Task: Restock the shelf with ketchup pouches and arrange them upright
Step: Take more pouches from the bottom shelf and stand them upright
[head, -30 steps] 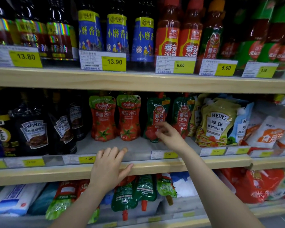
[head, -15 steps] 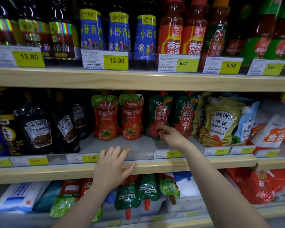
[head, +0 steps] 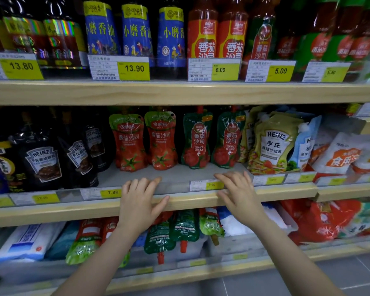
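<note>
Two red ketchup pouches [head: 129, 142] [head: 162, 139] and two green ketchup pouches [head: 197, 138] [head: 229, 138] stand upright in a row at the back of the middle shelf [head: 179, 201]. My left hand [head: 140, 201] rests flat on the shelf's front edge, fingers spread, holding nothing. My right hand [head: 238, 193] lies over the same edge by a price tag, in front of the green pouches and apart from them, empty. More red and green pouches [head: 175, 233] hang spout-down on the lower shelf.
Dark Heinz sauce pouches [head: 42, 163] stand left of the ketchup, Heinz salad dressing pouches [head: 273, 144] right. Bottles fill the top shelf [head: 179, 92]. White and red bags lie on the lower shelf. Bare shelf surface lies in front of the ketchup row.
My right hand has let go of the left green pouch and drawn back to the shelf's front edge. My left hand has stayed on the edge. The view has moved closer.
</note>
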`<state>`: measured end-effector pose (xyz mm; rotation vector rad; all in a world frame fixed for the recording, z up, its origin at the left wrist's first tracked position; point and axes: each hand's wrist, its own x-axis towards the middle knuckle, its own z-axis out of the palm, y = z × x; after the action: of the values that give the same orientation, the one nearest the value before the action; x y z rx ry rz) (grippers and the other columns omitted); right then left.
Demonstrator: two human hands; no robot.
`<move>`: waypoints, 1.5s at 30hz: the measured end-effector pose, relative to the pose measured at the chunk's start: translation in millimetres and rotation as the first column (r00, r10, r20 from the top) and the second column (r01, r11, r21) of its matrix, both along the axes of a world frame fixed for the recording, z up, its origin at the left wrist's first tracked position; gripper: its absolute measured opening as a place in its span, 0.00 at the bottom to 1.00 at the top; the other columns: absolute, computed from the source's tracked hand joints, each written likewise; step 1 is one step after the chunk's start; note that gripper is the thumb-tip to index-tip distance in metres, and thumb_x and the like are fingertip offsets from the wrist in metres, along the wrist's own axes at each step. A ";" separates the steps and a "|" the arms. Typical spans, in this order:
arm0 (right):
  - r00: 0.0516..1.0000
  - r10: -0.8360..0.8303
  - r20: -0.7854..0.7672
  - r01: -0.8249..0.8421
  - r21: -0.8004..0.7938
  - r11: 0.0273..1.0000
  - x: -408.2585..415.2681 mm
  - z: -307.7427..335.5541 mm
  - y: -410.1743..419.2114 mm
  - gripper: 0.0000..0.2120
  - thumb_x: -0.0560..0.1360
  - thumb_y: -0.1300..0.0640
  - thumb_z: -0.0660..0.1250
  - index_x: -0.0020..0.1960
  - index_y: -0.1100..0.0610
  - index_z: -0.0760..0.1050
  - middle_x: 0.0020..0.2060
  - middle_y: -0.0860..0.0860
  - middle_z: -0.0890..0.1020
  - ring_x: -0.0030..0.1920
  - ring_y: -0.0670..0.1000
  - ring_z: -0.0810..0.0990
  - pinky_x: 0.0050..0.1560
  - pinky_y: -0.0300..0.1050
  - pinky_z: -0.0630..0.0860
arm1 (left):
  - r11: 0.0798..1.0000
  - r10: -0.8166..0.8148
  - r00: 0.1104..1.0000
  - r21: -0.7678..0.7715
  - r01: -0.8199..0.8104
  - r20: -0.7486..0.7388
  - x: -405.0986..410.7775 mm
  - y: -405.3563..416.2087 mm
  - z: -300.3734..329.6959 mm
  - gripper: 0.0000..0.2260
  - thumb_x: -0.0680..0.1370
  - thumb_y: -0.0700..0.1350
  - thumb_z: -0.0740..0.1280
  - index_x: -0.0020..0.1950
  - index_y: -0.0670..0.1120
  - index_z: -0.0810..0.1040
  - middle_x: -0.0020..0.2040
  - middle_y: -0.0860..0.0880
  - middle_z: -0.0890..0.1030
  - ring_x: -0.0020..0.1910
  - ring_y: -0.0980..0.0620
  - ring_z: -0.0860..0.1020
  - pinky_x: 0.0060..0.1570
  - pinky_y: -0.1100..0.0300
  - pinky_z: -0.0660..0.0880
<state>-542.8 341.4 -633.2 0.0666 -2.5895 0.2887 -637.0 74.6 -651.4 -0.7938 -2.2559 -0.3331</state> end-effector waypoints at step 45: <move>0.940 0.309 0.142 -0.080 -0.791 0.606 57.4 15.8 -3.0 0.18 0.76 0.62 0.65 0.65 0.56 0.72 0.65 0.51 0.74 0.66 0.49 0.71 0.66 0.48 0.69 | 0.858 -0.463 0.856 0.356 0.369 0.229 71.8 88.0 14.2 0.11 0.79 0.48 0.62 0.45 0.41 0.76 0.38 0.46 0.79 0.38 0.46 0.78 0.36 0.54 0.72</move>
<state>-485.4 338.5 -617.4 -0.0028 -2.4631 1.5878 -565.2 162.6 -637.2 -1.1317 -2.2092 -1.0513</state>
